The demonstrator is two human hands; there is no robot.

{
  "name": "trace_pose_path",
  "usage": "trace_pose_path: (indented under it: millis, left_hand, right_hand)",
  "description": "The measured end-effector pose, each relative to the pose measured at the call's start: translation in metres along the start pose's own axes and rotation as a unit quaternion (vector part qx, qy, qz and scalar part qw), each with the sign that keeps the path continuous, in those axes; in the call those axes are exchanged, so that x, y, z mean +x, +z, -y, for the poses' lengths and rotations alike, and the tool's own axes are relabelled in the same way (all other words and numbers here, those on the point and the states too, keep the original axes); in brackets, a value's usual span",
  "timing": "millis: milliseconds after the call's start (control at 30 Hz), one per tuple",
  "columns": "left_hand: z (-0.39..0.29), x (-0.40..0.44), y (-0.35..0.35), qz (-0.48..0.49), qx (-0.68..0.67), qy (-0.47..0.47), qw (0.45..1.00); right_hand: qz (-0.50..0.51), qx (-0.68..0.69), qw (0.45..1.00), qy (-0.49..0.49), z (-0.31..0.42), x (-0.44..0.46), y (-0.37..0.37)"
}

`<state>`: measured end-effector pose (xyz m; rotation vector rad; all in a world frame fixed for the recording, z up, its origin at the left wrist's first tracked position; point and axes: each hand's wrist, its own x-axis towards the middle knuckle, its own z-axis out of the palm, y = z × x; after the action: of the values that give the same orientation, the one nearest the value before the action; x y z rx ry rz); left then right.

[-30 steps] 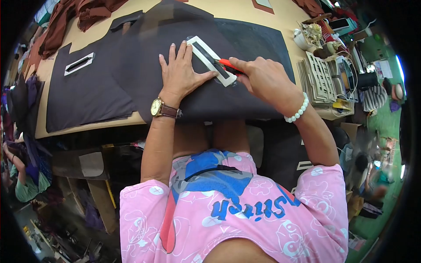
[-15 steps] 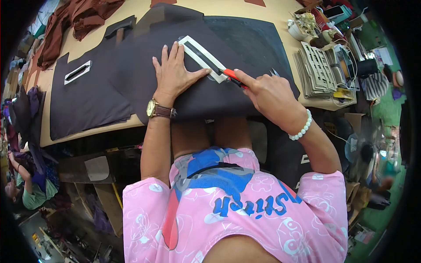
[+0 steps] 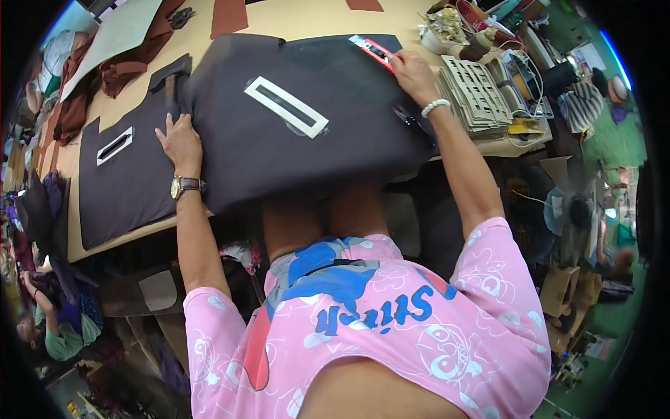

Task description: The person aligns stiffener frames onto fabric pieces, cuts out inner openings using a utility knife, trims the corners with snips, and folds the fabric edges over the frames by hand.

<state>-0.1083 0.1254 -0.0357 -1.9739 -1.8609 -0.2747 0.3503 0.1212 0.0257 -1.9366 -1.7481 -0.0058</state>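
My right hand (image 3: 417,75) grips the rear of a red box cutter (image 3: 374,53), its front end pointing to the far left. It is over the far right corner of the dark mat (image 3: 335,45). My left hand (image 3: 181,143) is at the near end of a hammer's handle (image 3: 170,89), fingers apart over dark fabric. Between my hands a long white slotted frame (image 3: 262,89) lies on the dark fabric (image 3: 244,150). A smaller white frame (image 3: 127,140) with a dark slot lies on the left fabric piece (image 3: 125,185). Small metal snips (image 3: 408,120) rest by my right forearm.
Stacked card templates (image 3: 474,91) stand on the table's right side, beside a tub (image 3: 443,35) of scraps. Brown cloth (image 3: 122,80) and a pale sheet (image 3: 112,42) lie at the far left. Another person (image 3: 63,328) is at the lower left.
My left hand has left the long white frame and moved left to the hammer. My right hand has carried the box cutter away from the frame, toward the mat's far right corner.
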Motion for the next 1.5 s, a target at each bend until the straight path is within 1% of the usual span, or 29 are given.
trace_pose_path:
  millis: [33,100,133,167,200,267,300,333,367,400,433,500,600,633,733,800,867,900,933,1000,1033,1100,1133,1167,1267,1300,1400,1433,1500]
  left_hand:
    - [0.001,0.003,0.001,-0.030,-0.042,-0.009,0.999]
    - [0.000,0.007,-0.006,-0.086,-0.123,-0.027,0.988]
    - [-0.003,0.011,-0.013,-0.089,-0.218,-0.076,0.969]
    - [-0.006,0.016,-0.020,-0.091,-0.309,-0.126,0.938]
    - [-0.008,0.021,-0.027,-0.094,-0.395,-0.175,0.897]
    - [0.001,0.033,-0.018,-0.042,-0.537,-0.221,0.813]
    - [0.006,0.037,-0.015,-0.016,-0.603,-0.242,0.760]
    - [-0.004,0.035,-0.039,0.042,-0.675,-0.267,0.687]
    - [-0.025,0.031,-0.086,0.100,-0.737,-0.287,0.604]
    - [-0.029,0.031,-0.098,0.168,-0.734,-0.269,0.601]
    - [-0.033,0.030,-0.110,0.236,-0.725,-0.245,0.599]
    - [-0.024,0.032,-0.102,0.385,-0.549,-0.116,0.733]
    - [-0.023,0.031,-0.082,0.337,-0.669,-0.151,0.646]
    - [-0.025,0.033,-0.076,0.301,-0.649,-0.220,0.663]
    - [-0.031,0.039,-0.074,0.356,-0.706,-0.360,0.496]
    - [-0.050,0.027,-0.093,0.320,-0.799,-0.340,0.379]
    - [-0.071,0.016,-0.113,0.278,-0.873,-0.311,0.254]
    - [-0.073,0.015,-0.108,0.247,-0.893,-0.279,0.254]
    - [-0.072,0.012,-0.105,0.286,-0.854,-0.293,0.322]
    - [-0.070,0.006,-0.104,0.359,-0.756,-0.313,0.448]
    - [-0.068,0.005,-0.108,0.361,-0.708,-0.285,0.536]
    - [-0.074,-0.005,-0.104,0.273,-0.739,-0.252,0.562]
    - [-0.077,-0.009,-0.098,0.229,-0.752,-0.234,0.572]
    - [-0.079,-0.011,-0.088,0.231,-0.756,-0.242,0.563]
    - [-0.098,-0.015,-0.105,0.194,-0.776,-0.259,0.542]
    - [-0.104,-0.013,-0.106,0.217,-0.805,-0.271,0.482]
    - [-0.122,-0.021,-0.118,0.177,-0.821,-0.272,0.470]
    - [-0.123,-0.023,-0.112,0.158,-0.816,-0.270,0.487]
    - [-0.129,-0.028,-0.116,0.136,-0.832,-0.276,0.462]
  right_hand:
    - [-0.002,-0.006,1.000,0.020,0.001,0.002,0.004]
    - [-0.014,-0.021,1.000,0.008,0.001,-0.003,0.006]
    - [-0.018,-0.027,0.999,0.000,0.003,-0.006,0.009]
    - [-0.066,-0.032,0.996,-0.050,-0.004,-0.008,0.012]
    - [-0.084,-0.029,0.994,-0.056,-0.003,-0.011,0.008]
    - [-0.118,-0.022,0.990,-0.070,0.007,-0.027,-0.011]
    - [-0.064,-0.019,0.997,-0.042,0.011,-0.038,-0.025]
    - [-0.009,-0.016,1.000,-0.013,0.017,-0.051,-0.041]
    - [0.045,-0.035,0.998,0.021,0.024,-0.065,-0.057]
    - [0.099,-0.054,0.992,0.055,0.027,-0.076,-0.068]
    - [0.125,-0.014,0.990,0.066,0.023,-0.084,-0.071]
    - [0.179,0.065,0.977,0.093,0.011,-0.095,-0.069]
    - [0.177,0.182,0.965,0.060,0.005,-0.092,-0.055]
    - [0.172,0.209,0.962,0.046,0.017,-0.087,-0.057]
    - [0.172,0.300,0.938,0.002,0.065,-0.072,-0.045]
    - [0.192,0.371,0.908,-0.034,0.089,-0.060,-0.025]
    - [0.222,0.470,0.854,-0.014,0.117,-0.056,-0.009]
    - [0.237,0.516,0.823,-0.003,0.129,-0.055,-0.002]
    - [0.249,0.549,0.797,0.006,0.137,-0.054,0.008]
    - [0.277,0.613,0.732,0.107,0.147,-0.058,0.025]
    - [0.270,0.612,0.732,0.127,0.147,-0.062,0.030]
    - [0.255,0.609,0.732,0.166,0.148,-0.072,0.034]
    - [0.251,0.618,0.727,0.163,0.148,-0.076,0.033]
    - [0.246,0.626,0.723,0.161,0.148,-0.082,0.031]
    - [0.242,0.631,0.717,0.171,0.151,-0.104,0.021]
    - [0.233,0.634,0.718,0.165,0.153,-0.111,0.020]
    - [0.223,0.652,0.705,0.166,0.157,-0.125,0.015]
    - [0.221,0.658,0.699,0.169,0.158,-0.127,0.012]
    - [0.221,0.676,0.678,0.184,0.157,-0.130,0.006]
